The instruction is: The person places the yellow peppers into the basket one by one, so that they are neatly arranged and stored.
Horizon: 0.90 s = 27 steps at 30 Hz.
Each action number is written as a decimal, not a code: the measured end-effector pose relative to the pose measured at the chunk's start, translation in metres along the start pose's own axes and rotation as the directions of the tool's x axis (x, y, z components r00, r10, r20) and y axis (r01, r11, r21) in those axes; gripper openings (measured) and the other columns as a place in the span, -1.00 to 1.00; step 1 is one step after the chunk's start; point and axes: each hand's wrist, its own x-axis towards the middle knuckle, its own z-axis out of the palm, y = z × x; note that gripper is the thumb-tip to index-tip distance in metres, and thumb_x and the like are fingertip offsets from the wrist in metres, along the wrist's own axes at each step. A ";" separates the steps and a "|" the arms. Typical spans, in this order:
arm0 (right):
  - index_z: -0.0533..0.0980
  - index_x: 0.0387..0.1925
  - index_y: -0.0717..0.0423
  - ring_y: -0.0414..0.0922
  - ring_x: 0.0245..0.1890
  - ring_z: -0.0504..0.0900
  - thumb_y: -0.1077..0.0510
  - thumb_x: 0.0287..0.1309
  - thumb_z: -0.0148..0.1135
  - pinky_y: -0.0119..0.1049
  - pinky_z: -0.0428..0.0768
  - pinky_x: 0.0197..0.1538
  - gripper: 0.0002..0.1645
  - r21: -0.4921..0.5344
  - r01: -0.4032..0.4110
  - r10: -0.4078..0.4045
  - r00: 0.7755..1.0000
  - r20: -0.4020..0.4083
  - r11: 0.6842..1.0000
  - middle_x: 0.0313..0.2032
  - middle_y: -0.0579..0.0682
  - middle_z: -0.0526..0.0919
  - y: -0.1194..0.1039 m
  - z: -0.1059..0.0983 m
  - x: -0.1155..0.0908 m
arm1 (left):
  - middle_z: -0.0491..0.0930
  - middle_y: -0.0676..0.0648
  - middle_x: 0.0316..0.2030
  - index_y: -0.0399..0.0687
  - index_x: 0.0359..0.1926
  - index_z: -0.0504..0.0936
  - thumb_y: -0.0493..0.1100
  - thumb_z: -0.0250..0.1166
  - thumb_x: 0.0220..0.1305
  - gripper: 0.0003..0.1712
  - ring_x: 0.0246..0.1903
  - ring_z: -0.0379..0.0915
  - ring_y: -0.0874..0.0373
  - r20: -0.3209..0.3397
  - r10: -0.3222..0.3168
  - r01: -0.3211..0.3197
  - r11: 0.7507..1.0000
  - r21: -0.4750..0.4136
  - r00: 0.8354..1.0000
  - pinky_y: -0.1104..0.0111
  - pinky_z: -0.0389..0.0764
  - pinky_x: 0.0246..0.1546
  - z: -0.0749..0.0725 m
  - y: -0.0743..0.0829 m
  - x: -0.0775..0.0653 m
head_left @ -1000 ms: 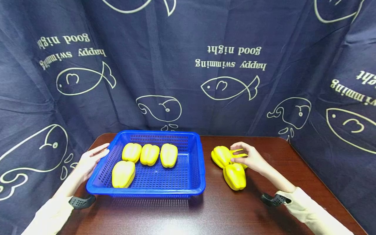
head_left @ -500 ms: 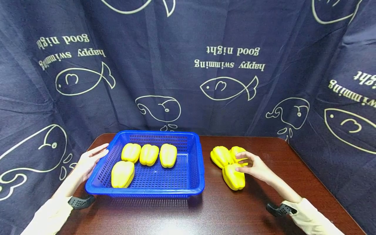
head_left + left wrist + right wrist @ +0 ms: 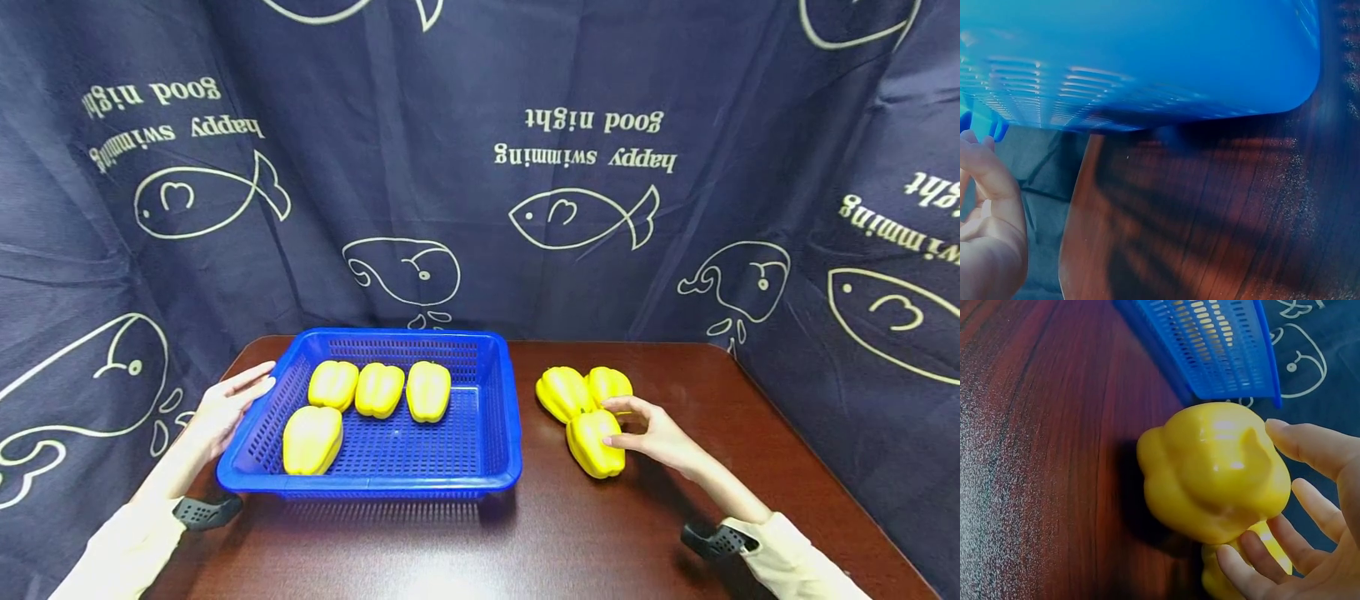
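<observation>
Several yellow bell peppers lie in the blue basket [image 3: 501, 483] in the head view. My left hand [image 3: 222, 414] holds the basket's left rim, its fingertips at the edge; in the left wrist view the fingers [image 3: 997, 181] are bent beside the rim. My right hand [image 3: 654, 433] reaches round a front yellow bell pepper [image 3: 592, 443] on the table. In the right wrist view its spread fingers [image 3: 1319, 450] border the same bell pepper [image 3: 1210, 462], with fingertips right at its surface. Two more bell peppers, a left one [image 3: 562, 392] and a right one [image 3: 609, 383], lie just behind it.
The brown wooden table [image 3: 360, 550] carries the basket on its left and the loose peppers on its right. A dark blue curtain [image 3: 480, 167] with fish and whale drawings surrounds the table's back and sides.
My right hand has moved from the rear right pepper toward me, to the front pepper. The left hand has stayed on the basket's rim. The peppers lie as before.
</observation>
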 end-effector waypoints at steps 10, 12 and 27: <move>0.33 0.24 0.38 -0.12 -0.01 0.58 0.23 0.03 0.39 -0.46 0.59 -0.09 -0.26 0.059 -0.036 0.032 0.997 0.069 0.998 0.09 0.39 0.52 0.008 -0.001 0.004 | 0.67 0.29 -0.25 0.40 -0.10 0.68 -0.23 0.16 0.37 -0.66 -0.31 0.64 0.35 -0.036 -0.013 0.014 1.000 0.016 0.999 0.47 0.66 -0.34 -0.001 0.003 0.001; 0.32 0.25 0.38 -0.11 0.00 0.58 0.23 0.03 0.39 -0.46 0.59 -0.09 -0.24 0.066 -0.048 0.043 0.996 0.076 0.997 0.10 0.39 0.51 0.007 0.000 0.004 | 0.67 0.29 -0.24 0.39 -0.09 0.68 -0.24 0.15 0.38 -0.66 -0.31 0.65 0.35 -0.034 -0.012 0.013 1.000 0.017 0.999 0.47 0.66 -0.33 -0.001 0.003 0.001; 0.32 0.16 0.41 -0.26 -0.11 0.57 0.28 -0.02 0.41 -0.44 0.55 -0.10 -0.28 0.094 -0.038 0.033 0.998 0.059 0.995 0.04 0.35 0.51 0.009 0.004 -0.002 | 0.66 0.26 -0.25 0.40 -0.08 0.66 -0.24 0.14 0.39 -0.65 -0.33 0.65 0.33 -0.026 -0.020 0.020 1.000 0.009 0.999 0.46 0.67 -0.35 0.000 0.001 0.001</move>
